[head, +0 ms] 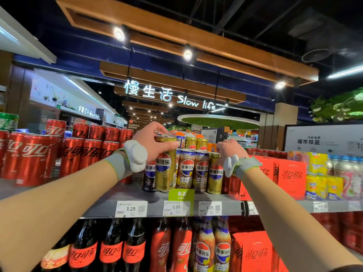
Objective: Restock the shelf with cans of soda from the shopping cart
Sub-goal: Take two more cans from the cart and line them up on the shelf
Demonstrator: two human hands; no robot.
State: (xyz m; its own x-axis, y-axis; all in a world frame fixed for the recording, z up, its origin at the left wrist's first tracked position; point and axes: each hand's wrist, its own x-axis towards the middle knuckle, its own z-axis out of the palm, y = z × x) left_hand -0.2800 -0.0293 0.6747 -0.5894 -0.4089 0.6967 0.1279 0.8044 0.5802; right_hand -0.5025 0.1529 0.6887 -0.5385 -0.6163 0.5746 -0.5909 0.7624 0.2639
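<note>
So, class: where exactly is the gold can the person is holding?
In the head view, the gold can is near centre, gripped at the top by the left hand, at the front left of the cola cans on the top shelf.

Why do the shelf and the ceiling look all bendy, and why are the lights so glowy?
Head view: the wide-angle lens curves the shelf edge and tilts the ceiling beams; the spotlights flare white against the dark ceiling; the gold can in the left hand looks sharp, while the red cans at the left edge look smeared.
</note>
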